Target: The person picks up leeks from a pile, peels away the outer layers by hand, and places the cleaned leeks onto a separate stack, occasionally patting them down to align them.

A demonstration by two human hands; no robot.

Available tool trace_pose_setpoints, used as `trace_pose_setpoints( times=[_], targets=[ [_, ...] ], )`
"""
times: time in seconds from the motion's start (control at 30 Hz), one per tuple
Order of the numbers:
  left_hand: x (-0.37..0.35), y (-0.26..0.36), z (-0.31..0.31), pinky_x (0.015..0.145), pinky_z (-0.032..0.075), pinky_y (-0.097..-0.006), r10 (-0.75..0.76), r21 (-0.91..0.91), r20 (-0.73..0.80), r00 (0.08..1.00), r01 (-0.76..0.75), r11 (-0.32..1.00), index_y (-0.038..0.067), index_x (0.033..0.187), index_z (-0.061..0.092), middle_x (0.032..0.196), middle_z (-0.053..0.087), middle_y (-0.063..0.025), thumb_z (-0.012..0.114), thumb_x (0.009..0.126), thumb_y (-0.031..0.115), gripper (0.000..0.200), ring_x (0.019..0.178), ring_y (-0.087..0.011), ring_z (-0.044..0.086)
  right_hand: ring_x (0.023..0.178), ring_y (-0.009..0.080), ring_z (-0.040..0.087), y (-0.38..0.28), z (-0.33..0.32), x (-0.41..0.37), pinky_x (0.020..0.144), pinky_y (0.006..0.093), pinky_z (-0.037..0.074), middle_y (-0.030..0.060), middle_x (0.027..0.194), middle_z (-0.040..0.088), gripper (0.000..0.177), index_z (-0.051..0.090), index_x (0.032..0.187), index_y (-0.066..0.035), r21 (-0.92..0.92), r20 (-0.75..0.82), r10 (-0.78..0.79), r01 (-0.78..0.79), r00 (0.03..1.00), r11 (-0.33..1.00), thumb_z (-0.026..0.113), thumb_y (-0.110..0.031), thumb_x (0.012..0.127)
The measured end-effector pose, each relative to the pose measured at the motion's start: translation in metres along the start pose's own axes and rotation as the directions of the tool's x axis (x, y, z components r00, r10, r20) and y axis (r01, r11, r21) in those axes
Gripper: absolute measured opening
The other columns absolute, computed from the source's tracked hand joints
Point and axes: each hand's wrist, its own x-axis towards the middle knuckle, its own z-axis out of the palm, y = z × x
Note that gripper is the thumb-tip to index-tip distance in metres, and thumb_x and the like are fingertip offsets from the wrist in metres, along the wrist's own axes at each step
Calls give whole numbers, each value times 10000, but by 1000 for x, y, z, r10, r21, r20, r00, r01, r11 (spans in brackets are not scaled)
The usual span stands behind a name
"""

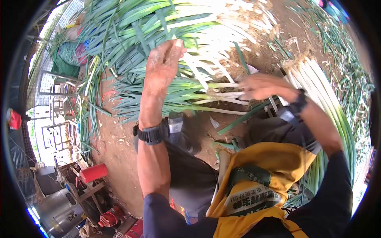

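My left hand (pixel 164 61) is raised over the pile of leeks (pixel 154 29), with its fingers curled together. Whether anything sits in that grip is hidden. Just beside it, a white leek stalk (pixel 198 73) slants down. Blurred by motion, my right hand (pixel 264 86) is at the root ends of a few loose leeks (pixel 222 96). Its fingers are too smeared to show whether they close on a stalk. The green leaves of these leeks point left and their white shanks point right. Both wrists wear dark bands.
A trimmed bundle of leeks (pixel 321 87) lies to the right, roots up. Cut leaves (pixel 349 51) litter the ground beyond it. A red cylinder (pixel 93 173), a metal tank (pixel 59 212) and a metal frame (pixel 59 139) stand at left. A yellow apron (pixel 274 158) covers my lap.
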Motion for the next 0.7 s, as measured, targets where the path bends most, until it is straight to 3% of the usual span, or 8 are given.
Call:
trace_pose_setpoints(
  times=[0.1, 0.2, 0.3, 0.33, 0.47, 0.57, 0.6, 0.7],
  targets=[
    [-9, 8, -15, 929, 524, -348, 7, -85, -116, 993, -17, 996, -62, 1252, 643, 1068, 739, -181, 542, 1063, 434, 541, 1015, -235, 704, 1283, 349, 569, -21, 25, 105, 1071, 434, 453, 251, 1379, 587, 848, 472, 1455, 10, 265, 91, 41, -64, 995, 962, 673, -587, 886],
    [-16, 10, -28, 877, 535, -330, 24, -91, -215, 976, -44, 995, -101, 1165, 665, 951, 746, -177, 593, 1048, 395, 515, 932, -218, 708, 1488, 410, 341, -10, 83, 212, 1201, 457, 328, 300, 1553, 390, 1204, 229, 1593, 16, 359, -146, 174, -112, 974, 927, 770, -650, 749],
    [-26, 11, -35, 870, 529, -317, 65, -81, -242, 968, -87, 993, -89, 1160, 667, 955, 744, -176, 598, 1046, 388, 496, 931, -202, 699, 1492, 461, 283, -55, 84, 239, 1203, 531, 290, 298, 1570, 335, 1261, 170, 1612, -10, 253, -300, 383, -314, 873, 915, 792, -649, 720],
    [-28, 10, -36, 866, 527, -314, 44, -64, -270, 962, -63, 996, -82, 1166, 665, 958, 744, -176, 598, 1047, 386, 488, 930, -196, 695, 1455, 492, 299, -53, 88, 251, 1173, 602, 275, 281, 1563, 316, 1243, 144, 1624, -52, 275, -328, 372, -288, 868, 917, 811, -574, 714],
    [-35, 8, -47, 838, 518, -304, -16, -67, -295, 955, -4, 998, -57, 1194, 656, 970, 745, -171, 600, 1048, 370, 455, 922, -173, 679, 1209, 403, 582, -1, 120, 302, 919, 492, 516, 283, 1369, 543, 924, 367, 1535, -45, 259, -607, 295, -168, 738, 951, 747, -408, 775],
    [-36, 12, -57, 810, 508, -289, -76, -78, -287, 955, 56, 995, -47, 1202, 653, 974, 744, -164, 591, 1056, 349, 426, 901, -156, 666, 1025, 396, 675, 19, 104, 302, 852, 450, 566, 288, 1279, 622, 800, 448, 1476, -20, 471, -237, 414, -269, 879, 840, 709, -412, 829],
    [-36, 13, -59, 801, 503, -282, -96, -77, -290, 952, 77, 994, -45, 1201, 653, 975, 744, -161, 586, 1060, 340, 415, 892, -150, 661, 971, 405, 703, 17, 107, 298, 920, 446, 568, 279, 1294, 633, 811, 447, 1489, -19, 409, -340, 399, -249, 851, 878, 689, -470, 861],
    [-38, 10, -59, 795, 491, -263, -55, -65, -320, 946, 36, 997, -42, 1199, 654, 975, 743, -150, 568, 1072, 313, 387, 885, -135, 648, 1206, 397, 629, 3, 104, 271, 1027, 452, 527, 255, 1363, 602, 964, 392, 1555, -72, 167, -590, 181, -100, 787, 981, 750, -571, 811]
  ],
)
